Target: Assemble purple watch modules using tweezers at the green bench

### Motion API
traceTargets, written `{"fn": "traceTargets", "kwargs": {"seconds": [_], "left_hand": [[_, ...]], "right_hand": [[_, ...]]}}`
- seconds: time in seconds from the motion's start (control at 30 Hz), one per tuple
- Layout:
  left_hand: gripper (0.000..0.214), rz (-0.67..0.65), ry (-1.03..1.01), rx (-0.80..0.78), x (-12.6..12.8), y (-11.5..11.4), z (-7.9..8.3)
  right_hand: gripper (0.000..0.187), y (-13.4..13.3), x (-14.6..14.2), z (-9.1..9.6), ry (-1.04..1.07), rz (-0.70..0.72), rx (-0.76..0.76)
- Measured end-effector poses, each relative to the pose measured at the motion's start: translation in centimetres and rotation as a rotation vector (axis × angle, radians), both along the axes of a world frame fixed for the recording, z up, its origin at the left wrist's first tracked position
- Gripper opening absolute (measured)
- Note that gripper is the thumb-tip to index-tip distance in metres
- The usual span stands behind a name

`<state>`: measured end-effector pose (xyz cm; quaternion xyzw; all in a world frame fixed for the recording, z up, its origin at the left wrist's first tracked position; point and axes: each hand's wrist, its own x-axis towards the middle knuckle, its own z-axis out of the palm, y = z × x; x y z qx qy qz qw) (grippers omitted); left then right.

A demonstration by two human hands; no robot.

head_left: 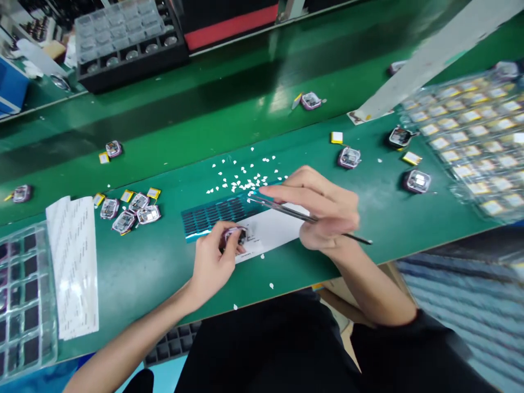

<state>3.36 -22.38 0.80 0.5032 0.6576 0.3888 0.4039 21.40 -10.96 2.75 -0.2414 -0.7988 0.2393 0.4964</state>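
Note:
My left hand is closed around a small purple-rimmed watch case, its inside facing up and partly hidden by my fingers. It rests over a white printed sheet. In my right hand is a pair of slim tweezers, their tips pointing left, just above the sheet's upper edge. Under the tips lies a teal sheet with rows of dark strips. Beyond it, many tiny white paper bits are scattered on the green bench. A dark rod end sticks out behind my right hand.
Open watch cases with yellow-edged batteries cluster at left and stand singly at right. White paper strips lie beside a clear tray. A filled blister tray sits right, near a slanted white post. A black tray is up back.

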Motion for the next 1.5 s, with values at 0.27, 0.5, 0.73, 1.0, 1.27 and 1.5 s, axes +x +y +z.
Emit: {"fn": "traceTargets", "kwargs": {"seconds": [0.27,0.5,0.73,1.0,1.27,1.5], "left_hand": [[0.01,0.006,-0.002,0.011,0.3,0.3,-0.6],[0.011,-0.058,0.042,0.067,0.1,0.1,-0.8],[0.012,-0.188,0.191,0.165,-0.1,0.3,-1.0],[0.01,-0.195,0.228,0.14,-0.1,0.2,-0.8],[0.009,-0.185,0.2,0.213,0.0,0.1,-0.6],[0.017,-0.103,0.071,0.266,-0.2,-0.6,0.6]], "right_hand": [[0.019,-3.5,3.5,-1.9,-0.099,0.026,-0.77],[0.044,-4.0,2.4,-2.4,-0.17,0.028,-0.935],[0.044,-3.9,2.1,-2.2,-0.158,0.029,-0.985],[0.044,-3.9,2.8,-2.1,-0.206,0.112,-1.021],[0.048,-3.4,2.9,-2.1,-0.08,0.073,-1.061],[0.032,-4.8,0.9,0.3,0.211,-0.081,-0.947]]}}
